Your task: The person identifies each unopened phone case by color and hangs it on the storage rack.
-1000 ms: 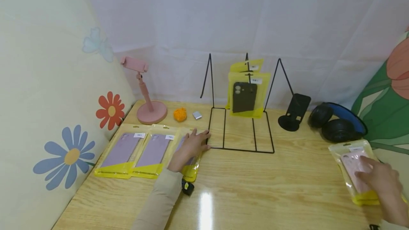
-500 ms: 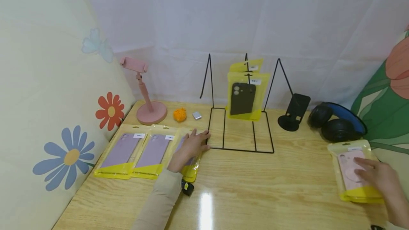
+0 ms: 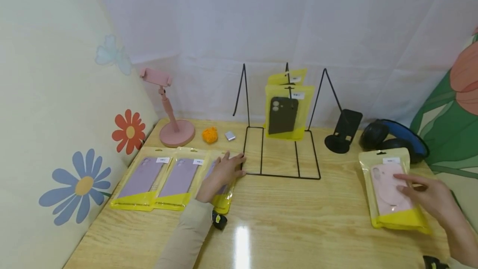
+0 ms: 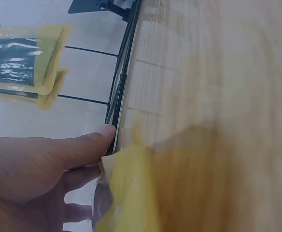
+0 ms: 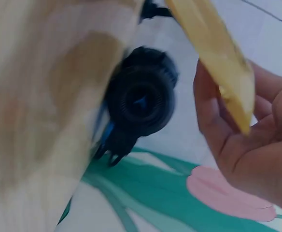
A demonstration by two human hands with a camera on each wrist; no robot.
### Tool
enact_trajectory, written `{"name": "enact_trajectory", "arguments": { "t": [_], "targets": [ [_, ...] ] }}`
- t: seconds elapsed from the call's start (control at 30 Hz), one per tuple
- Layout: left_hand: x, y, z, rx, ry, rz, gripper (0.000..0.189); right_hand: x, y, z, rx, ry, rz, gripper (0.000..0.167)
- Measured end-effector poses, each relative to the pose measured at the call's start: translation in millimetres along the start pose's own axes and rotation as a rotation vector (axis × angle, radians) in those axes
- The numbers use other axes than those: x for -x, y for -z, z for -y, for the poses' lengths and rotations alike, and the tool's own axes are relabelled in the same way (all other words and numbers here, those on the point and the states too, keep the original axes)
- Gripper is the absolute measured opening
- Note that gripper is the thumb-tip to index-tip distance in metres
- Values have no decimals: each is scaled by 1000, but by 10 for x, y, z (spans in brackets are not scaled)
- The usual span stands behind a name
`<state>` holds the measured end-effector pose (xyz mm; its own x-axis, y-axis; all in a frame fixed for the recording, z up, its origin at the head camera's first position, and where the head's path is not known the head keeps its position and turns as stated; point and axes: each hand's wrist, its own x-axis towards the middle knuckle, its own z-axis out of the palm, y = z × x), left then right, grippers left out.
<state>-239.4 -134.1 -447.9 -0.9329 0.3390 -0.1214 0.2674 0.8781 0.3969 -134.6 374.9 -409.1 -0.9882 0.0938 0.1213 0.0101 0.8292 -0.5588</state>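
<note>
In the head view, my right hand (image 3: 429, 194) pinches a packaged pink phone case (image 3: 392, 188) in a yellow-edged clear pouch, thumb and fingers at its right side. The right wrist view shows that pouch (image 5: 223, 63) edge-on, lifted off the table. My left hand (image 3: 222, 173) rests at the front left corner of a black wire display rack (image 3: 280, 175), over a packaged purple phone case (image 3: 224, 200) that it partly covers. Up close, the left thumb (image 4: 90, 145) touches the rack's bar. Two pouches hang from the rack's middle hook, the front one with a black phone case (image 3: 284, 115).
Two more packaged purple phone cases (image 3: 177, 177) lie at left. Behind them stand a pink phone stand (image 3: 175, 132), an orange fuzzy ball (image 3: 210, 135) and a small silver block (image 3: 230, 136). A black phone stand (image 3: 343, 132) and headphones (image 3: 373, 134) stand at back right.
My right hand has raised the packaged pink phone case off the table and moved it leftward, tilting its face toward the camera. My left hand has stayed at the rack's corner.
</note>
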Motion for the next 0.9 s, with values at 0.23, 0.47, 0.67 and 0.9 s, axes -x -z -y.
{"name": "enact_trajectory", "arguments": {
  "t": [0.23,0.47,0.67,0.9],
  "targets": [
    [-5,-11,2,-5,-7,-10,52,22,44,350,-81,3,25,46],
    [-32,-22,23,-12,-6,-11,52,98,74,685,-158,46,20,40],
    [-16,-10,13,-1,-4,-1,52,183,57,918,-322,243,-56,27],
    [-14,-8,-2,0,3,2,52,195,52,1103,-575,442,-55,32]
  ]
}}
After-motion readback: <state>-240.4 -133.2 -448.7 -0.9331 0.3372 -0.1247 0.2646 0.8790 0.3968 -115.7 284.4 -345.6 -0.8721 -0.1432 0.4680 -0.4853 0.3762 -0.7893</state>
